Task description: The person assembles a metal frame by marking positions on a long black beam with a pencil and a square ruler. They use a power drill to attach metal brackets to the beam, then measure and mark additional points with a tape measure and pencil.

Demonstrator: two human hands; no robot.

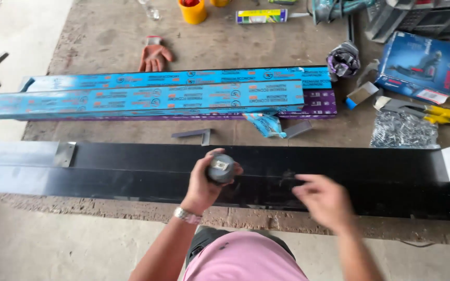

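Two hands — left hand (pixel 204 182) clamped on one grey cylinder (pixel 220 168), right hand (pixel 324 200) blurred, fingers loosely apart.

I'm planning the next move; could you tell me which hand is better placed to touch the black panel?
Probably the right hand: it hovers empty over the black panel, while the left hand has its grip on a small grey cylinder.

Place: a makeshift workshop or building site, with work going on at floor level.
Floor: bare, stained concrete floor (pixel 105 31) is serving as the work surface.
Stock: long blue-wrapped metal profiles (pixel 147 96) and a long black profile (pixel 339 166) are lying side by side.
Tools: a power tool (pixel 339 8), a blue tool box (pixel 420 65) and a sealant tube (pixel 261 16) are sitting about.
Hardware: a bag of metal fittings (pixel 403 131) and an orange work glove (pixel 153 56) are lying nearby.
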